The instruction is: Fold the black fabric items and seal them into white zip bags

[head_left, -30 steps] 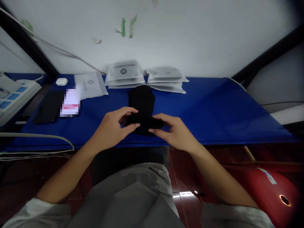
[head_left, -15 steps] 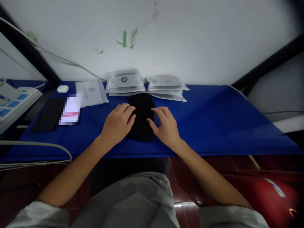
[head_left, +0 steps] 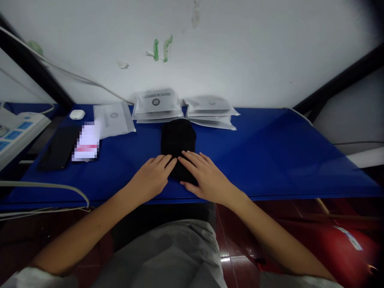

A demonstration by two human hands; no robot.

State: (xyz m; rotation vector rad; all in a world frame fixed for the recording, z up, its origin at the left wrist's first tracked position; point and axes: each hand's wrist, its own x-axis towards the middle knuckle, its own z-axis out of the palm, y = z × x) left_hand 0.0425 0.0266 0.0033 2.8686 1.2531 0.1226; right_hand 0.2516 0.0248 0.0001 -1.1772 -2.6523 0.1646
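**Bare left hand and bare right hand spread on a rounded, matte black fabric piece**

Neither hand clasps anything: the fingers reach out long and fairly flat over the near half of the fabric piece, the two sets of fingertips almost meeting. It lies at the middle of the long, smooth blue tabletop, near the front edge.

Just beyond its far end, two stacks stand in the way of the pale wall: frosted white plastic pouches with dark lettering on the left, and similar frosted white plastic pouches on the right. A single flat, frosted white pouch lies left of them.

Farther left are a phone with a bright, pixelated screen, a dark, flat phone-like slab, a small, glossy white rounded case and, at the border, a white power strip with blue sockets. Below right, a smooth red seat stands beside the table.
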